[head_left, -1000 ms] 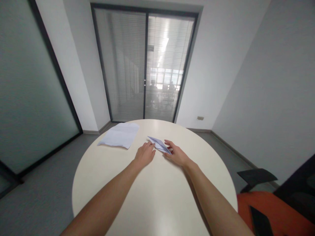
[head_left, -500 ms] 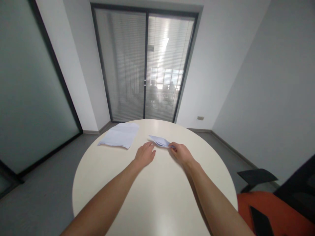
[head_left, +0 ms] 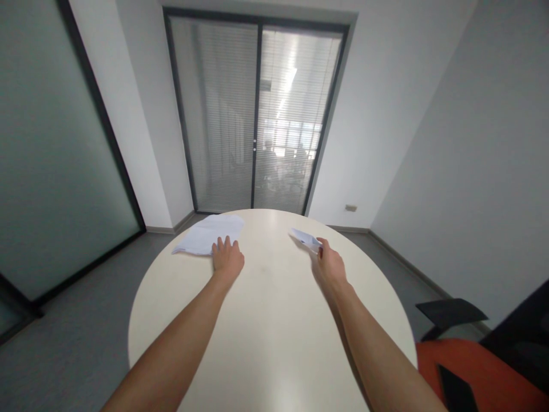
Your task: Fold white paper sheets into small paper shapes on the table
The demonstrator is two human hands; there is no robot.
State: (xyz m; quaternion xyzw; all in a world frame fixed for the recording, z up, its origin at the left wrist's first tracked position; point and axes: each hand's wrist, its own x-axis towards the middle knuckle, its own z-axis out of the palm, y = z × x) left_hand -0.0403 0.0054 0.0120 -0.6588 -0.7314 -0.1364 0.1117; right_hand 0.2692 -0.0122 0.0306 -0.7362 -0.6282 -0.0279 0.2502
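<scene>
White folded paper (head_left: 305,238) and sheet (head_left: 206,233), corners hidden behind hands (head_left: 228,258) (head_left: 331,265)

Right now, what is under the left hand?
Under the fingers of the left hand lies white paper on the round table; the hand hides the paper's near right corner.

Office rm: rnd table (head_left: 266,332), chair (head_left: 493,366) w/ armrests (head_left: 452,311), glass partition (head_left: 214,126) w/ blinds (head_left: 291,177).

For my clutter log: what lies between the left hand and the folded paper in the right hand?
In the head view, only pale tabletop lies between left hand and folded paper.
</scene>
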